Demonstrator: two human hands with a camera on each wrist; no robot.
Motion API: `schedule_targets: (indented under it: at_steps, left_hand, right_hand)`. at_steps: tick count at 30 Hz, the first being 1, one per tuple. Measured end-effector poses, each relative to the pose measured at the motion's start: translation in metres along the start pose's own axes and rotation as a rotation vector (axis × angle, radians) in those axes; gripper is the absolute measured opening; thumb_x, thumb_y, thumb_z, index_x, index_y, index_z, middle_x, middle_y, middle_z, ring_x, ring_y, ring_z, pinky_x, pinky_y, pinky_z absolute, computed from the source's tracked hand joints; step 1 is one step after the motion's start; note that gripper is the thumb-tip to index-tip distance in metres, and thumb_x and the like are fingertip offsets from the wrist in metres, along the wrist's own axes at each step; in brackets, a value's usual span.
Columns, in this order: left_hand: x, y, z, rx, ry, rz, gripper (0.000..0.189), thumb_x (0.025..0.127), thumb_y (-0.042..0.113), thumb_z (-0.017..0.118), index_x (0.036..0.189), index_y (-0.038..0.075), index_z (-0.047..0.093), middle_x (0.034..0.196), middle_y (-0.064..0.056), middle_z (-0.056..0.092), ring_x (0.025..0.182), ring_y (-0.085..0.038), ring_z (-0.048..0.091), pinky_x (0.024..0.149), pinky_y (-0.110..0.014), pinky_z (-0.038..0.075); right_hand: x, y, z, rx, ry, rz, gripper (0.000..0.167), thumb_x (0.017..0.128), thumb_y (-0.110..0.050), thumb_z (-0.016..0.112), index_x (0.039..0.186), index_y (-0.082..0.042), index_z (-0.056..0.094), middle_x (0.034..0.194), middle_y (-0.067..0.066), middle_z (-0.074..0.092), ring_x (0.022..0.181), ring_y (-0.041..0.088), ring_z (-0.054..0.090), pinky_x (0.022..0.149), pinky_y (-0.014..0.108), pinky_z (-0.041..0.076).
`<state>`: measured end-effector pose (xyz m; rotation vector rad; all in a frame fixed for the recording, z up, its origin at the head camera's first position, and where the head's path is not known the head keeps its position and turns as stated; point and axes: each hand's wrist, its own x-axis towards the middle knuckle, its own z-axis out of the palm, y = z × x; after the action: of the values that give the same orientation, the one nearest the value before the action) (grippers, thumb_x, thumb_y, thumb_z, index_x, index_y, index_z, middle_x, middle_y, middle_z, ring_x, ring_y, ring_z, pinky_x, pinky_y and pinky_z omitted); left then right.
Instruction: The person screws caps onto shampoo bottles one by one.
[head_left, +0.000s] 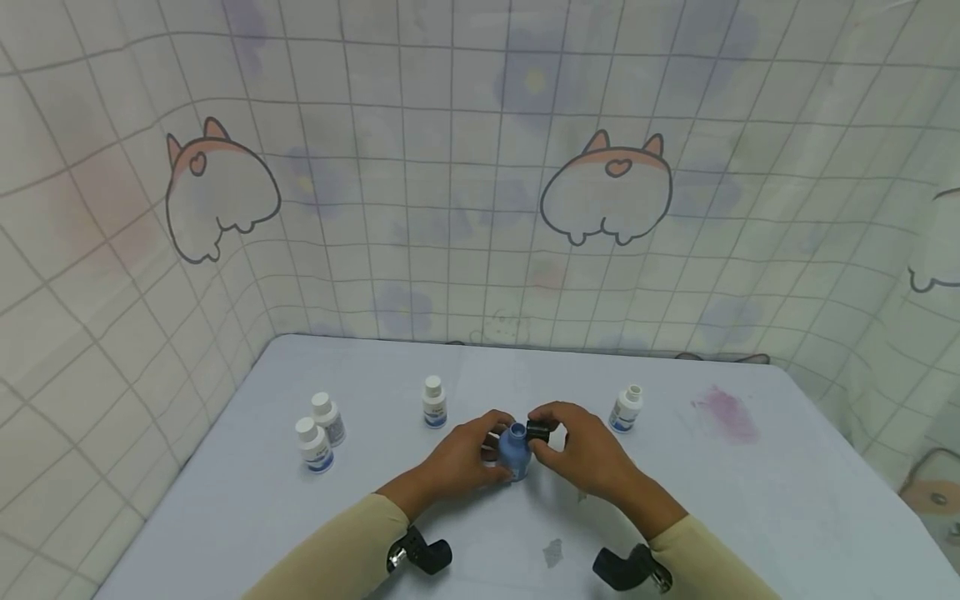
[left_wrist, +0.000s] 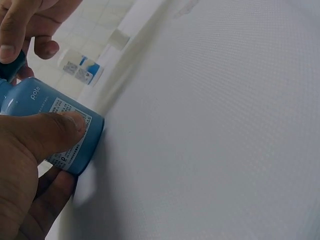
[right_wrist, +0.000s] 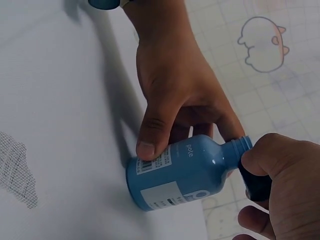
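Note:
A blue bottle (head_left: 514, 454) with a threaded, uncapped neck stands upright on the white table. My left hand (head_left: 467, 457) grips it from the left, with the thumb (left_wrist: 65, 132) over its printed label in the left wrist view. A black cap (head_left: 537, 430) is pinched between the thumb and fingers of my right hand (head_left: 588, 450). The cap is held off the mouth, right beside the bottle's neck (right_wrist: 239, 151), as the right wrist view shows. Part of the cap is hidden behind the right fingers.
To the right stands a white bottle (head_left: 626, 410) with an uncapped mouth. A capped white bottle (head_left: 434, 403) stands behind my left hand, and two more white bottles (head_left: 315, 446) are at the left. A pink stain (head_left: 726, 414) marks the table (head_left: 750, 500). Patterned curtains (head_left: 480, 208) surround it.

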<state>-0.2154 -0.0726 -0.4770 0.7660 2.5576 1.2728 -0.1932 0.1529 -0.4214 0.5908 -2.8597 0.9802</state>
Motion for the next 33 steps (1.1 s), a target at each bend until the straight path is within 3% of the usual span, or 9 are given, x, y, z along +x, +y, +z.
schedule_targets:
  at_steps: [11, 17, 24, 33]
  left_hand:
    - [-0.0003, 0.0004, -0.0012, -0.007, -0.003, -0.008, 0.07, 0.083, 0.013, 0.088, 0.14, 0.025, 0.05, 0.136, -0.005, 0.061, 0.116, -0.014, 0.064, 0.089, -0.017, 0.054]
    - [-0.0004, -0.0007, -0.0019, 0.004, -0.005, 0.006, 0.069, 0.083, 0.014, 0.088, 0.14, 0.024, 0.05, 0.136, -0.007, 0.061, 0.116, -0.015, 0.064, 0.089, -0.017, 0.054]
    - [-0.0004, 0.0011, -0.0021, 0.01, -0.007, -0.022, 0.069, 0.082, 0.015, 0.089, 0.139, 0.024, 0.051, 0.136, -0.007, 0.061, 0.115, -0.016, 0.065, 0.09, -0.019, 0.054]
    - [-0.0003, -0.0002, -0.0015, 0.019, -0.008, -0.008, 0.07, 0.083, 0.015, 0.089, 0.14, 0.022, 0.049, 0.136, -0.007, 0.061, 0.116, -0.016, 0.065, 0.09, -0.019, 0.055]
  right_hand:
    - [0.0057, -0.0091, 0.0016, 0.013, -0.004, -0.036, 0.038, 0.089, -0.02, 0.081, 0.125, -0.017, 0.068, 0.105, -0.005, 0.065, 0.094, 0.021, 0.061, 0.071, 0.031, 0.052]
    - [0.0075, -0.0103, 0.0036, 0.008, -0.007, -0.019, 0.043, 0.09, -0.021, 0.081, 0.129, -0.016, 0.065, 0.104, -0.005, 0.065, 0.093, 0.022, 0.062, 0.072, 0.032, 0.051]
    - [0.007, -0.0091, 0.004, 0.03, 0.009, 0.007, 0.045, 0.088, -0.022, 0.083, 0.128, -0.014, 0.063, 0.104, -0.004, 0.065, 0.09, 0.024, 0.062, 0.072, 0.033, 0.051]
    - [0.0034, -0.0088, 0.0026, 0.031, 0.054, 0.023, 0.04, 0.085, -0.023, 0.086, 0.121, -0.019, 0.069, 0.106, -0.007, 0.064, 0.073, 0.012, 0.051, 0.056, 0.027, 0.046]
